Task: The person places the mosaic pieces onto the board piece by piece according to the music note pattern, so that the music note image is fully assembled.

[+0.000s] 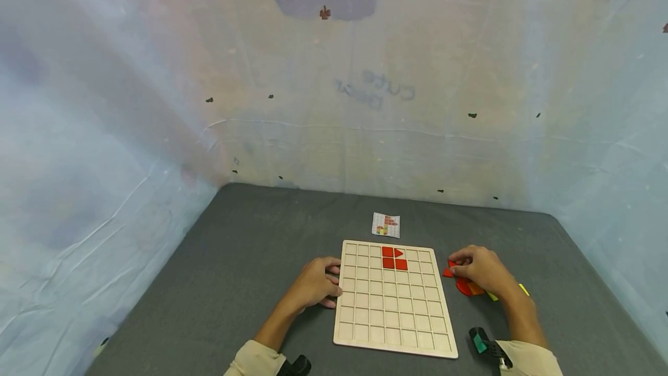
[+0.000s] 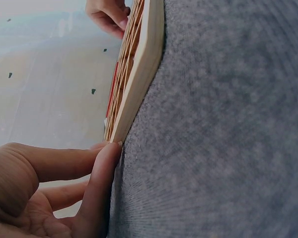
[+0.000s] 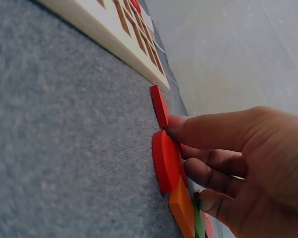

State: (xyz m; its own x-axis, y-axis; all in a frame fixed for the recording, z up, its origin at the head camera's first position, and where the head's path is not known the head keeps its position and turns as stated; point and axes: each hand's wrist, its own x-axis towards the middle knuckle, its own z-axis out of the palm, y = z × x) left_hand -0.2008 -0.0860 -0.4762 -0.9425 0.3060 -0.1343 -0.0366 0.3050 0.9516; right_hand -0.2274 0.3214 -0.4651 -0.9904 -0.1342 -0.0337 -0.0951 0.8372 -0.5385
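A light wooden grid board [image 1: 391, 303] lies flat on the grey table. Red square tiles [image 1: 388, 263] and a red triangle tile [image 1: 399, 253] sit in its far cells. My left hand [image 1: 317, 283] rests at the board's left edge, its fingertips touching the side. To the right of the board, the thumb and fingers of my right hand [image 1: 482, 268] close on a red tile [image 3: 159, 106] at table level; its full shape is partly hidden. Beside them lie a rounded red tile [image 3: 164, 161], an orange tile [image 3: 181, 208] and a green tile [image 3: 197, 218].
Behind the board lies a small printed card [image 1: 386, 225] with a coloured grid pattern. Yellow pieces [image 1: 523, 289] show beside the right forearm. A pale fabric sheet [image 1: 334, 149] hangs around the table's back and sides.
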